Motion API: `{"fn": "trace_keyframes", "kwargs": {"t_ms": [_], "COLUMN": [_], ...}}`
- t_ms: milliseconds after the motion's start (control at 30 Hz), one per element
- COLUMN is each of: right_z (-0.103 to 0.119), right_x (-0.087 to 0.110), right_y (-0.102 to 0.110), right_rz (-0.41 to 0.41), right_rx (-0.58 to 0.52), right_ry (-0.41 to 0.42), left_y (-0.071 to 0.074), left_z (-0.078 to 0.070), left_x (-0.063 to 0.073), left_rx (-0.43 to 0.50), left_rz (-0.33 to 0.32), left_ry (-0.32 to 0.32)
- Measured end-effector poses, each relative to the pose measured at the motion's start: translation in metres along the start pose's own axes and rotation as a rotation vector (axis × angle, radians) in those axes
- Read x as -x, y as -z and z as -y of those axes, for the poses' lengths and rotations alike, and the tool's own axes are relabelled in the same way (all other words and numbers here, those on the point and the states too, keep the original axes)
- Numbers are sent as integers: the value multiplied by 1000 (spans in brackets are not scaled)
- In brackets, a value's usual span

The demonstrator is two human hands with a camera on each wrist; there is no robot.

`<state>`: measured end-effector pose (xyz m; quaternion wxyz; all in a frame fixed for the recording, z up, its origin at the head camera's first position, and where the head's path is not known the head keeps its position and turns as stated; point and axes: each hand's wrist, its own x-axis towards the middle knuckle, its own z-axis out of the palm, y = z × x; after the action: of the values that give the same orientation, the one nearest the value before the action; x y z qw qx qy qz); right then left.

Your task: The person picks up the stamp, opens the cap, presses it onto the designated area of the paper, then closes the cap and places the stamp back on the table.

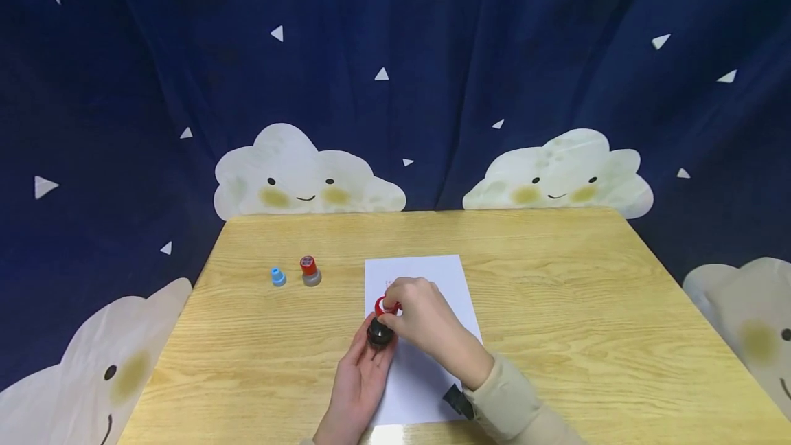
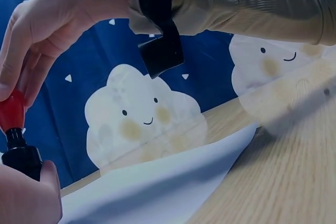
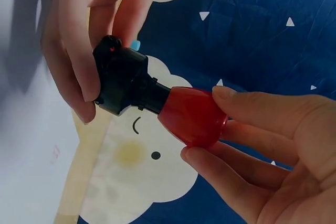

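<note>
Over the counter (image 1: 587, 294), left fingers (image 3: 79, 51) grip a black base (image 3: 123, 82) while right fingers (image 3: 252, 106) pinch its red knob (image 3: 191, 116), apparently adjusting it, the next move likely needing steady, opposed holds.

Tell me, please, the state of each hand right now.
Left hand: closed, holding the black base.
Right hand: closed, pinching the red knob joined to it.

head: high, forward-down, far | left wrist: low | right wrist: closest | wrists face curtain (image 3: 257, 45), share red handle (image 3: 192, 116)
</note>
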<state>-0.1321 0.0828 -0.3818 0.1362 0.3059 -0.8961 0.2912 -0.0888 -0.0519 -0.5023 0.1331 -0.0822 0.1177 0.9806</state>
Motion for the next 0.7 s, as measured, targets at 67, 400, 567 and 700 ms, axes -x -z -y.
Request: {"fn": "trace_keyframes", "kwargs": {"t_ms": [67,400,567,700], "right_z": [0,2,3,3], "right_x": [1,2,2,2], "right_y": [-2,-5,-4,-3], "right_rz": [2,-10,-27,-17], "right_rx": [-3,10,-37,-74], "right_ry": [-6,10,35,24], "left_y": [0,1,2,0], "left_z": [0,-1,-1,-1], "left_x": [0,-1,-1,0], "left_rx": [-14,2,38,66], "left_rz": [-4,11,33,16], "left_ry": [4,12,19,31]}}
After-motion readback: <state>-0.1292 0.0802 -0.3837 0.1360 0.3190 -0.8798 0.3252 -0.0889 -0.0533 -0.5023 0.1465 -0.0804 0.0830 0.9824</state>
